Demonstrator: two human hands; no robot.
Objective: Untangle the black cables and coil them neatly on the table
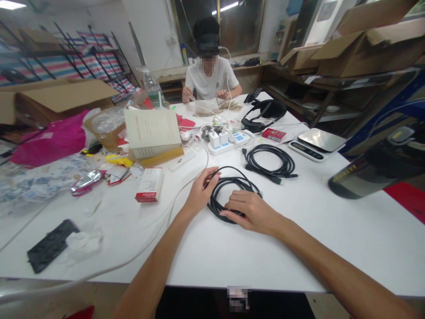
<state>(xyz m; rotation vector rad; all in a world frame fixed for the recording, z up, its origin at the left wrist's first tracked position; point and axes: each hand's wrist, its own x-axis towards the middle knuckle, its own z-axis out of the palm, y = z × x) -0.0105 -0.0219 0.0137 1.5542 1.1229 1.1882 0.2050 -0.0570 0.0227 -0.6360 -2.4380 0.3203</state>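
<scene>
A coiled black cable (pixel 232 181) lies on the white table (pixel 232 252) in front of me. My left hand (pixel 200 191) rests on the coil's left side, fingers pinching the cable near its upper left. My right hand (pixel 251 212) lies flat over the coil's near right part, fingers pressing it down. A second coiled black cable (pixel 269 161) lies just beyond, to the right, untouched.
A white power strip (pixel 229 141) with chargers, a headset (pixel 264 114), a small red box (pixel 274 134) and a kitchen scale (pixel 315 144) sit further back. A red-and-white box (pixel 150 184), a white booklet (pixel 152 130), bags and a black flat object (pixel 49 245) crowd the left. Another person (pixel 210 75) works at the far end.
</scene>
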